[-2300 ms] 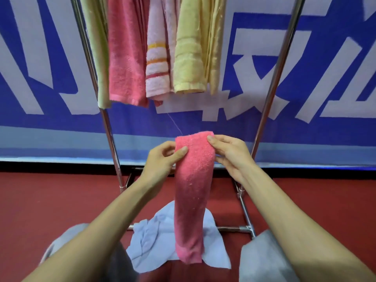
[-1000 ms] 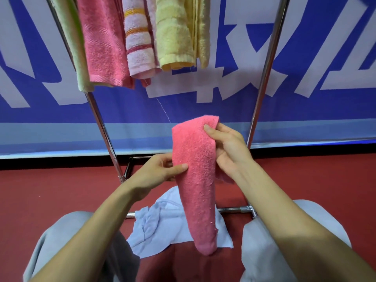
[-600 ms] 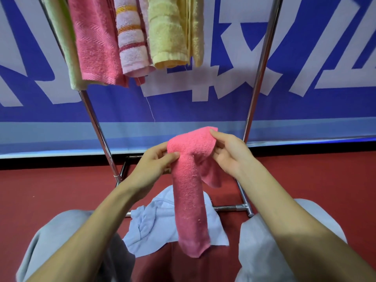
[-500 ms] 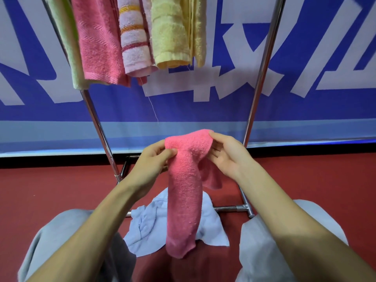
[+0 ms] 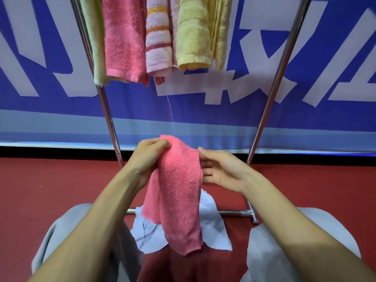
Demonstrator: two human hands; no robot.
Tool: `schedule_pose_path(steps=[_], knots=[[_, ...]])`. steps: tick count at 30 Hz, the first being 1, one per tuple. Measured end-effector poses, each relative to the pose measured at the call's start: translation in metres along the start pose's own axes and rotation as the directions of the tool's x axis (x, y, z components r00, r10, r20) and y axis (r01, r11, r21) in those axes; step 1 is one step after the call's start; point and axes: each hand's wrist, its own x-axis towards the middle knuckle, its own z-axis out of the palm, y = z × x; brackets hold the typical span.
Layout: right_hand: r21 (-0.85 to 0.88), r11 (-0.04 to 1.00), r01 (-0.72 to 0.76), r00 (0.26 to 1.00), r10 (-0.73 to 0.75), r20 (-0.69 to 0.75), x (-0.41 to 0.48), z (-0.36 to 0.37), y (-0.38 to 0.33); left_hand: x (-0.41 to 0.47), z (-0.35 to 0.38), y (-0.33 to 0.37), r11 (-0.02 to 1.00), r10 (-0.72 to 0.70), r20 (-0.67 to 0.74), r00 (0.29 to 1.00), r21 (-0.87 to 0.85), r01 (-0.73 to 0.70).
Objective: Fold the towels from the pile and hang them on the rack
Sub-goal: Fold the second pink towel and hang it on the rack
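Note:
A pink towel (image 5: 179,192) hangs folded lengthwise in front of me. My left hand (image 5: 147,159) pinches its top left corner between thumb and fingers. My right hand (image 5: 220,169) is beside the towel's right edge with fingers straight, their tips at the cloth. A light blue towel (image 5: 211,220) lies crumpled on the red floor below. The metal rack (image 5: 272,92) stands ahead, with green, pink, striped and yellow towels (image 5: 193,33) hanging from its upper part.
A blue and white banner (image 5: 305,78) covers the wall behind the rack. The rack's base bar (image 5: 234,212) crosses the red floor (image 5: 50,190). My grey-trousered knees (image 5: 284,251) frame the blue towel on both sides.
My right hand has let go of the towel's top and now lies straight-fingered beside it. My left hand has raised its corner, so the fold hangs wider.

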Motion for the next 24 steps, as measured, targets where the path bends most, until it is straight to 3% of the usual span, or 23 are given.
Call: schedule_pose_path(steps=[3, 6, 10, 14, 17, 20, 22, 24], knots=[[0.023, 1.0, -0.011, 0.996, 0.009, 0.088, 0.003, 0.007, 0.006, -0.002, -0.002, 0.001, 1.0, -0.009, 0.08, 0.997, -0.006, 0.01], [-0.01, 1.0, 0.029, 0.998, -0.029, 0.05, 0.007, 0.006, 0.007, -0.002, -0.005, 0.002, 0.999, -0.008, 0.115, 0.993, 0.037, 0.003], [-0.179, 0.977, 0.119, 0.992, -0.124, -0.018, 0.002, 0.0, 0.0, 0.003, -0.011, -0.001, 0.999, -0.015, 0.091, 0.996, 0.04, 0.011], [-0.188, 0.97, 0.152, 0.988, -0.147, 0.038, -0.002, 0.0, -0.001, 0.006, -0.007, -0.004, 1.0, -0.025, 0.039, 0.999, -0.007, 0.026], [-0.158, 0.963, 0.219, 0.97, -0.232, -0.069, -0.002, 0.001, -0.007, 0.008, -0.005, -0.004, 0.989, -0.039, 0.027, 0.999, -0.139, 0.042], [-0.217, 0.928, 0.302, 0.915, -0.346, -0.206, 0.0, 0.001, -0.01, 0.009, 0.001, -0.008, 0.966, -0.065, 0.061, 0.996, -0.245, 0.078], [-0.381, 0.854, 0.353, 0.816, -0.48, -0.32, 0.003, 0.0, -0.01, 0.007, 0.009, -0.013, 0.973, -0.064, 0.131, 0.989, -0.211, 0.091], [-0.383, 0.837, 0.392, 0.756, -0.53, -0.384, 0.003, 0.002, -0.012, 0.003, 0.018, -0.021, 0.985, -0.055, 0.211, 0.976, -0.151, 0.088]])
